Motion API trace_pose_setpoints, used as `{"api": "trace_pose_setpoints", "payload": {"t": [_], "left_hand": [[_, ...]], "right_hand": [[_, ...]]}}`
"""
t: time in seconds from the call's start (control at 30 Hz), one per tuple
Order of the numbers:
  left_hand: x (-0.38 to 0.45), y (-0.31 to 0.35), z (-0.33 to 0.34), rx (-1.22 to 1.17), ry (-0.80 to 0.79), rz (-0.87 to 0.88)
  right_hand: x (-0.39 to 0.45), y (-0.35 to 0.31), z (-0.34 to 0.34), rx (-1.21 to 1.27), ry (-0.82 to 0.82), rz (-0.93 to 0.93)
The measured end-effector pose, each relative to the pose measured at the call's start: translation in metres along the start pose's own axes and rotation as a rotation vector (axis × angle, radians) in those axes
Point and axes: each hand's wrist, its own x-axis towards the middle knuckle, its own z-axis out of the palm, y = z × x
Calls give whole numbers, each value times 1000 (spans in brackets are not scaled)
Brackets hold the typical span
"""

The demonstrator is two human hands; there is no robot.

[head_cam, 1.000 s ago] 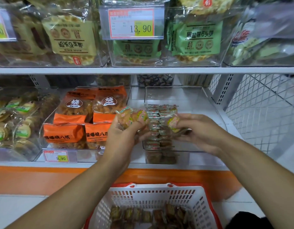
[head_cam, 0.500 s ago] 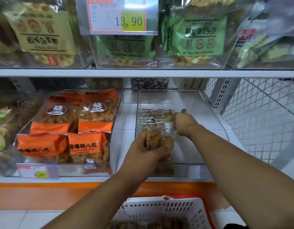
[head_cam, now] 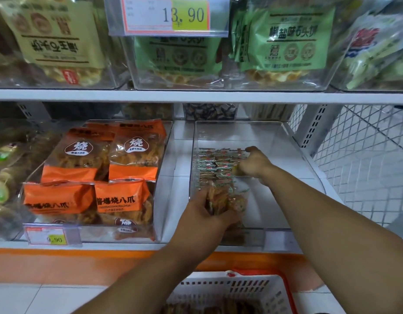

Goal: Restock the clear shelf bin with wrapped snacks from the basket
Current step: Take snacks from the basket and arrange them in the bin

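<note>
Wrapped snacks (head_cam: 225, 201) in curled hands

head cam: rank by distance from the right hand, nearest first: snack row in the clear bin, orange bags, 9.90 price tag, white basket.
From the right hand:
1. Snack row, touching it, inside the clear bin.
2. Orange bags, in the bin to the left.
3. White basket below and 9.90 price tag at lower left: too close to call.

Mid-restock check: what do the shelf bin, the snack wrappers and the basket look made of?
Shelf bin: looks like rigid clear plastic, glossy; the shelf shows through its walls.
Snack wrappers: thin printed plastic film, shiny and crinkled, probably.
Basket: molded white plastic with slotted walls and a red rim.
</note>
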Motion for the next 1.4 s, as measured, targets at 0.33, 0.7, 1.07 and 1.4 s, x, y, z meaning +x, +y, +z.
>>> {"api": "trace_pose_setpoints", "payload": {"t": [0.33, 0.7, 1.07, 1.4], "left_hand": [[-6, 10, -5, -152, -44, -17], [-21, 37, -26, -514, -110, -64], [-38, 47, -47, -614, -300, -124], [-36, 36, -49, -437, -255, -55]], "right_hand": [[-8, -3, -3, -105, 59, -25], [-171, -56, -52, 321, -484, -368], [-210, -62, -55, 606, -431, -267], [-214, -46, -47, 658, -456, -149]]}}
